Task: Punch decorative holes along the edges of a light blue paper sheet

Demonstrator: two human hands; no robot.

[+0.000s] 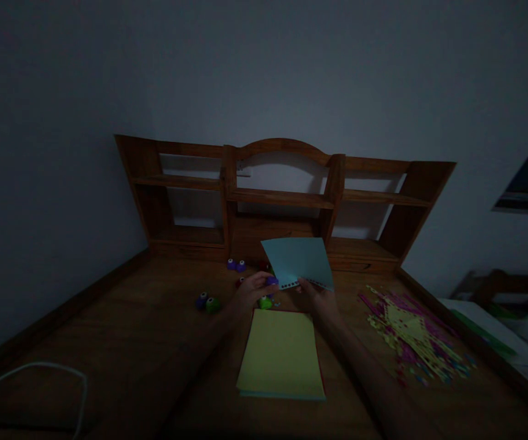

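Note:
My left hand point(251, 287) is closed around a small purple paper punch point(272, 280) at the lower left edge of a light blue paper sheet point(298, 260). My right hand point(314, 290) pinches the same sheet at its lower edge, holding it up above the desk point(154, 330). A row of small punched holes runs along the sheet's bottom edge. Below both hands lies a stack of yellow paper point(282, 353) flat on the desk.
Small punches lie on the desk: blue point(201, 300), green point(212, 304), two purple point(235, 264), another green point(265, 302). A pile of coloured paper scraps point(413, 336) spreads at right. A wooden shelf unit point(282, 195) stands behind. A white cable point(62, 373) loops at front left.

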